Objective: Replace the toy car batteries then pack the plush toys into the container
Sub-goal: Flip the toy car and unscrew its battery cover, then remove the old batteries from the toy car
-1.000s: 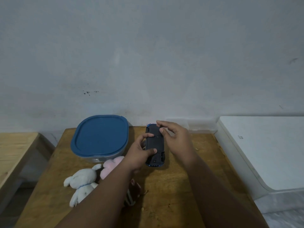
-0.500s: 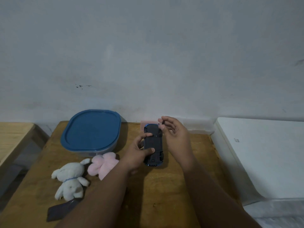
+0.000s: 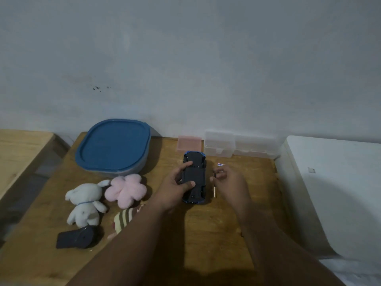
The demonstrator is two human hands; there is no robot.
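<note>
Right hand [image 3: 231, 180] has come off the upturned toy car [image 3: 195, 172] and now sits just beside it, fingers curled, pinching a thin screwdriver [image 3: 215, 189]. Left hand [image 3: 175, 188] grips the car on the tabletop [image 3: 206, 223] — thumb across its dark underside. White bunny [image 3: 84, 199], pink plush [image 3: 125, 188] and striped plush [image 3: 122, 218] lie left of the car, near the container [image 3: 113, 145] — blue lid on.

container [image 3: 113, 146] left of toy car [image 3: 194, 178], plush toys [image 3: 125, 189] before container
</note>
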